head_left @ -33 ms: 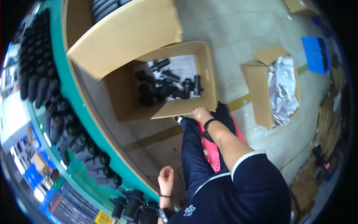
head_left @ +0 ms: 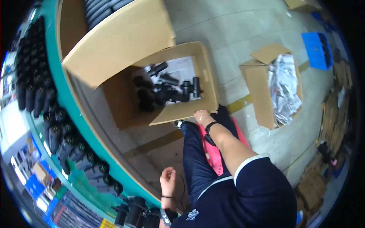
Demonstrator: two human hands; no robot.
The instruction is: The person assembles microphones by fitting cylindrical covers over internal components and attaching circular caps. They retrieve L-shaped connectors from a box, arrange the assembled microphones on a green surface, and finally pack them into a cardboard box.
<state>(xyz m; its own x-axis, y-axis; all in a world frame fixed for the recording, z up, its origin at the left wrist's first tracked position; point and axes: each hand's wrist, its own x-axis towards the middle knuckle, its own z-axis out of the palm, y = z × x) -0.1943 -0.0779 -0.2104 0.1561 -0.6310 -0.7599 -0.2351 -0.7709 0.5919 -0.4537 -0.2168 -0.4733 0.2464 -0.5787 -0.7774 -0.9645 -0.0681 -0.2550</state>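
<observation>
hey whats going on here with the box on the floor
A person reaches down with the right hand to the near rim of an open cardboard box on the floor; black tube-shaped parts lie inside on white paper. The left hand hangs empty beside the leg, near the green-edged table lined with more black parts. A second open box holding silvery bags stands to the right.

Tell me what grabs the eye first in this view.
The open cardboard box on the floor at centre stands out, with black tube-shaped parts heaped inside; the right hand rests on its near edge. Along the left, rows of black cylinders line a teal-edged table. The left hand hangs empty below.
</observation>
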